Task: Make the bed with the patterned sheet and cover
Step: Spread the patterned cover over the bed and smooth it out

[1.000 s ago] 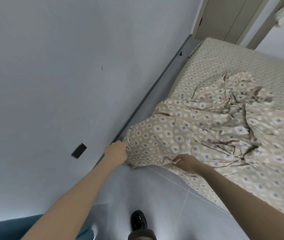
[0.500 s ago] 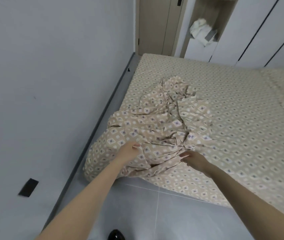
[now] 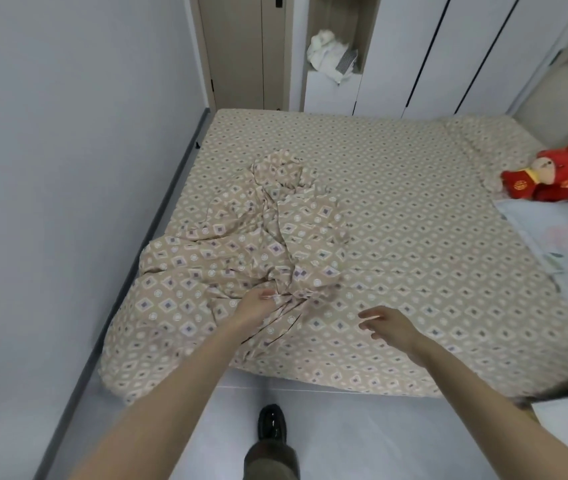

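A beige patterned sheet [image 3: 414, 209] lies flat over the bed. On its near left part a matching patterned cover [image 3: 251, 237] is bunched in a crumpled heap, with one corner hanging over the bed's near left corner toward the floor. My left hand [image 3: 253, 306] pinches a gathered fold of the cover at the heap's near edge. My right hand [image 3: 388, 323] hovers just above the sheet to the right of the heap, fingers spread and relaxed, holding nothing.
A grey wall [image 3: 68, 168] runs close along the bed's left side, leaving a narrow floor gap. Red plush toys [image 3: 552, 171] and a pale pillow [image 3: 559, 244] lie at the right. White wardrobes [image 3: 414, 53] stand behind the bed. My shoe [image 3: 271, 424] stands on the floor.
My view has swung right and up over the whole bed. My right hand let go of the cover and moved right. My left hand moved from the hanging corner to the heap's near edge.
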`<act>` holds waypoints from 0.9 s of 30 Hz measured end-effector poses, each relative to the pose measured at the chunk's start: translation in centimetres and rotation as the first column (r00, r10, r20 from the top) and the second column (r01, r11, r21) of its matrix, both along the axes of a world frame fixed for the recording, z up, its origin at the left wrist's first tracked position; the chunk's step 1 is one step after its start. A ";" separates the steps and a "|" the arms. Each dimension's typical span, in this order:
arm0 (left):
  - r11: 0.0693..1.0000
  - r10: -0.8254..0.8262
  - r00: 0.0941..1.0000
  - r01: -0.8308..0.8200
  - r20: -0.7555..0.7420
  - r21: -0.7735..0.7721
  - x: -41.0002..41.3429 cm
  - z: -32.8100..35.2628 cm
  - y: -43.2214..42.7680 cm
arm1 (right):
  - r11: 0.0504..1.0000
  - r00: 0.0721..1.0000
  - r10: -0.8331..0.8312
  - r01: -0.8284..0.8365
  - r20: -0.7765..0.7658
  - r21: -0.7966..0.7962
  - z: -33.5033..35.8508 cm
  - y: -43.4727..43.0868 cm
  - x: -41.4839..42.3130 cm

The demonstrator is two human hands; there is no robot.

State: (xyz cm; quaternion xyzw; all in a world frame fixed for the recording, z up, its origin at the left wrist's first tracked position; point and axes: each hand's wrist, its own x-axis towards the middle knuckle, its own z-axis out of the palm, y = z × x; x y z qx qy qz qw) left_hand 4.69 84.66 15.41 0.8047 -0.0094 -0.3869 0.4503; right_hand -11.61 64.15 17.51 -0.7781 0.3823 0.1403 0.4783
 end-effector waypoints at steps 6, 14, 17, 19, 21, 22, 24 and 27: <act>0.993 0.117 0.983 -0.114 -0.145 0.028 5.8 -5.5 -7.8 | 0.999 1.000 -0.011 0.011 -0.013 0.030 -3.0 -7.2 6.7; 0.984 0.175 0.929 -0.175 -0.325 0.030 12.3 -11.3 -14.8 | 0.997 0.997 0.034 -0.028 -0.074 0.079 -5.6 -13.2 16.9; 0.990 0.126 0.941 -0.100 -0.314 0.098 13.6 -13.0 -16.5 | 0.996 0.996 0.034 -0.027 -0.084 0.089 -6.6 -14.8 19.2; 0.991 0.096 0.949 -0.062 -0.300 0.120 14.1 -14.1 -17.3 | 0.996 0.996 0.018 -0.010 -0.086 0.093 -7.4 -15.7 20.2; 0.991 0.082 0.959 -0.050 -0.272 0.123 13.9 -14.5 -17.8 | 0.996 0.997 -0.004 0.011 -0.080 0.092 -8.0 -16.5 20.9; 0.992 0.071 0.965 -0.042 -0.251 0.118 13.9 -14.6 -18.0 | 0.996 0.997 -0.012 0.019 -0.077 0.093 -8.3 -16.9 21.1; 0.992 0.085 0.972 -0.062 -0.221 0.109 13.9 -14.3 -18.3 | 0.996 0.997 -0.003 0.010 -0.082 0.088 -8.7 -17.6 21.5; 0.993 0.103 0.981 -0.091 -0.162 0.077 14.0 -12.9 -18.5 | 0.996 0.997 0.018 -0.011 -0.078 0.088 -8.7 -18.4 22.2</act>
